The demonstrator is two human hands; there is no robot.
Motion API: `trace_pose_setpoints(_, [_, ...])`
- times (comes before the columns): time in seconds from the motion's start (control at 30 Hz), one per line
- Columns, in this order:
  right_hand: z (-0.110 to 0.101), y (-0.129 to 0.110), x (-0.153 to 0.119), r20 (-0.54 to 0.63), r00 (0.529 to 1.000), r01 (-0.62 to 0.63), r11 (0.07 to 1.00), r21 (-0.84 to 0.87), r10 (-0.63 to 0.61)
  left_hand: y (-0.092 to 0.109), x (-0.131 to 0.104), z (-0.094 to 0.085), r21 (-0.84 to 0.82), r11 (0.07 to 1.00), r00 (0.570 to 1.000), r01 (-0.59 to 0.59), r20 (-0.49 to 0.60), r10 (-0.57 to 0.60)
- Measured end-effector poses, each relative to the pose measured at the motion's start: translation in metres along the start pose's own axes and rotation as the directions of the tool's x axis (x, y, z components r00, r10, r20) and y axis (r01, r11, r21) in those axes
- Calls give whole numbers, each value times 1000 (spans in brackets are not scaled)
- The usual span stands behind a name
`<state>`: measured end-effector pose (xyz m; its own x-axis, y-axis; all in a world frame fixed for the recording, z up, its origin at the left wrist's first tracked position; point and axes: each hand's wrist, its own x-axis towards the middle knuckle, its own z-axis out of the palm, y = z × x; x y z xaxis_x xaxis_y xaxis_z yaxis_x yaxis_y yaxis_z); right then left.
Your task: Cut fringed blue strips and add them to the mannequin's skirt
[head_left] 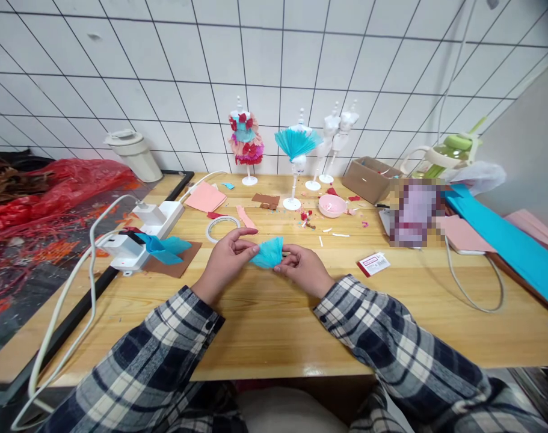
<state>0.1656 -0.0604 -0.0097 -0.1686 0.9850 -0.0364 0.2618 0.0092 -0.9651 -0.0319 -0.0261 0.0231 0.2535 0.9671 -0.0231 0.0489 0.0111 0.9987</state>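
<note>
A fan of pleated blue crepe paper is held between both hands, just above the wooden table. My left hand pinches its left edge between thumb and fingers. On the opposite side, my right hand grips the gathered end with closed fingertips. Behind them stands a small white mannequin wearing a similar blue paper fan at its chest. To its left, another mannequin wears a layered pink, red and blue paper dress. A roll of white tape lies beyond my left hand.
Two bare mannequins stand near the tiled wall. A pink bowl, paper scraps and a cardboard box sit at the back. Power strips with cables are on the left; a blue paper strip and a card lie right.
</note>
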Motion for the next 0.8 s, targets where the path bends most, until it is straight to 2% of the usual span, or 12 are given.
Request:
trace_pose_setpoints(0.1, [0, -2, 0, 0, 1000, 10, 1000, 23, -10, -2, 1, 0, -122, 992, 999, 38, 16, -36])
trace_pose_setpoints(0.17, [1, -3, 0, -24, 1000, 13, 999, 42, -12, -2, 2, -1, -168, 984, 999, 49, -13, -52])
trace_pose_setpoints(0.27, [0, -4, 0, -129, 992, 20, 997, 80, -10, -2, 2, 0, -225, 973, 991, 47, -108, -73])
trace_pose_setpoints(0.3, [0, -5, 0, -165, 986, 22, 994, 103, -4, -2, 1, 2, -244, 967, 990, 72, -99, -99])
trace_pose_setpoints(0.33, [0, -6, 0, -190, 982, 22, 991, 133, 4, -3, 0, 4, -252, 961, 990, 115, -54, -133])
trace_pose_setpoints(0.4, [0, -9, -1, -202, 979, 13, 979, 201, 28, -5, -3, 12, -225, 954, 978, 198, 103, -179])
trace_pose_setpoints(0.47, [0, -12, -1, -179, 982, -12, 966, 259, 60, -9, -6, 22, -186, 963, 962, 196, 225, -153])
trace_pose_setpoints(0.5, [1, -14, -2, -164, 984, -26, 958, 286, 76, -10, -8, 27, -182, 969, 961, 170, 247, -122])
trace_pose_setpoints(0.57, [3, -15, -2, -138, 986, -47, 939, 341, 99, -14, -10, 36, -155, 982, 974, 112, 215, -77])
trace_pose_setpoints(0.63, [5, -16, -2, -134, 985, -48, 920, 388, 108, -17, -11, 41, -86, 994, 991, 71, 123, -60])
trace_pose_setpoints(0.7, [6, -16, -2, -144, 983, -41, 909, 414, 111, -18, -12, 41, -45, 996, 997, 73, 38, -71])
trace_pose_setpoints(0.8, [3, -17, -3, -168, 980, -24, 901, 434, 107, -18, -11, 36, -115, 988, 994, 105, -15, -107])
